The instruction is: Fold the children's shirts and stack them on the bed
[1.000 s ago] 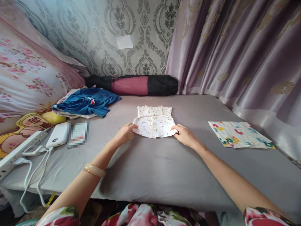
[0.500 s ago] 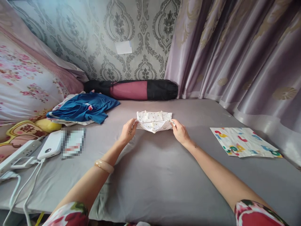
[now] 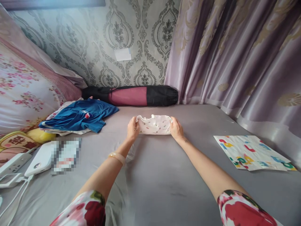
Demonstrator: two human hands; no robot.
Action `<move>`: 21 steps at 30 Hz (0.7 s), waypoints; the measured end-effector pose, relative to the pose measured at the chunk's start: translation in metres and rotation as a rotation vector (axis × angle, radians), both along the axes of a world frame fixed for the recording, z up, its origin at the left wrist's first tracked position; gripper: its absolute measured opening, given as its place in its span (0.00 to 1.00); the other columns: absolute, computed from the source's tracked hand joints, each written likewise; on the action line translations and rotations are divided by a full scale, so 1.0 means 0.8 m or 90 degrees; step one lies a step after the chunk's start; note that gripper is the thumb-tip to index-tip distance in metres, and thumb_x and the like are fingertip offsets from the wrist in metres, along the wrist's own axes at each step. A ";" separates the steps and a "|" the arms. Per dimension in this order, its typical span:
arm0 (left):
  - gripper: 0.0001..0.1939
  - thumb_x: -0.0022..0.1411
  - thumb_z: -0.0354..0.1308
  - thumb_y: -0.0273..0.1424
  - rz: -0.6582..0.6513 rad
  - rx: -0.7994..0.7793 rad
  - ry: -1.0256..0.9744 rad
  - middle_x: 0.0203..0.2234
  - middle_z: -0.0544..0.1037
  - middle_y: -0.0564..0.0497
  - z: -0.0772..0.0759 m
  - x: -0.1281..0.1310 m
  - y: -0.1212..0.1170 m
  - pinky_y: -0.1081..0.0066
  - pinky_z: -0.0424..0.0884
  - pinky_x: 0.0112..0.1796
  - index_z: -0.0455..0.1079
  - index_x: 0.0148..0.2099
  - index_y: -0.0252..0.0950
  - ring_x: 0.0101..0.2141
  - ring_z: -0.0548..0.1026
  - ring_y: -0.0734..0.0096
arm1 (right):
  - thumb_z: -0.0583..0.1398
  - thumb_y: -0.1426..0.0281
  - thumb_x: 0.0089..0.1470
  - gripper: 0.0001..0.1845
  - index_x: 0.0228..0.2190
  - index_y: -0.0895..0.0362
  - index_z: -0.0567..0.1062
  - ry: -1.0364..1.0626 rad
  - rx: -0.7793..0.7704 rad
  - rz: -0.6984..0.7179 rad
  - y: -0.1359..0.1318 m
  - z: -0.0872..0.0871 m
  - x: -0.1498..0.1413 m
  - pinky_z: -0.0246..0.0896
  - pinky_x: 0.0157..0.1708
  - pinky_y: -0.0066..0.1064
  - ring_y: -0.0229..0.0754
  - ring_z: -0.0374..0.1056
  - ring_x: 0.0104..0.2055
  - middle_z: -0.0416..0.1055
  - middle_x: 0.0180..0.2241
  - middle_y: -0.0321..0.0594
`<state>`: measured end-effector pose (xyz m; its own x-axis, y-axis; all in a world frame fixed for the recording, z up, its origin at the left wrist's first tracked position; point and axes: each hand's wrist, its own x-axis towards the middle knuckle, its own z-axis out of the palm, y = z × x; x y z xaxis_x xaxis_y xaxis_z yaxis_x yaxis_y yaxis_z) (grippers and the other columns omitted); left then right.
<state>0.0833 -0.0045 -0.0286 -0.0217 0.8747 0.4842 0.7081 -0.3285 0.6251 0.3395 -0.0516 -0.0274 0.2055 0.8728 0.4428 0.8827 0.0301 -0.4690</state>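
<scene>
A gray sheet [image 3: 174, 175] spread below, with a patterned wall [image 3: 143, 40] at the far side and a curtain [image 3: 207, 56] to the right. In my head view, the white cloth [image 3: 155, 126] was folded, around the middle of the scene. My left hand [image 3: 133, 128] was clamped on its left end, my right hand [image 3: 176, 128] on its right end. A roll [image 3: 128, 96] lay beyond it, a blue shirt [image 3: 75, 118] far left, a power bank [image 3: 41, 160] nearer on the left, a bright cloth [image 3: 252, 152] on the right.

Between my hands [image 3: 133, 128] [image 3: 177, 128]: matt cloth garment [image 3: 155, 126]. Sheet [image 3: 162, 175] beneath them: matt cloth. Curtain [image 3: 211, 62] beyond them, right: glossy, satiny.
</scene>
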 end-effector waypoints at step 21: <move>0.12 0.67 0.47 0.36 0.118 -0.187 0.093 0.35 0.80 0.43 -0.023 -0.005 0.062 0.67 0.67 0.39 0.71 0.38 0.39 0.41 0.77 0.57 | 0.49 0.69 0.64 0.15 0.43 0.58 0.73 0.013 -0.169 -0.175 0.044 -0.018 0.021 0.61 0.40 0.32 0.47 0.72 0.44 0.75 0.42 0.50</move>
<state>0.0794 0.0452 -0.0467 -0.1418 0.9644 0.2234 0.8272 -0.0085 0.5618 0.3560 -0.0162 -0.0416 0.4540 0.8678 0.2022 0.8313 -0.3308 -0.4467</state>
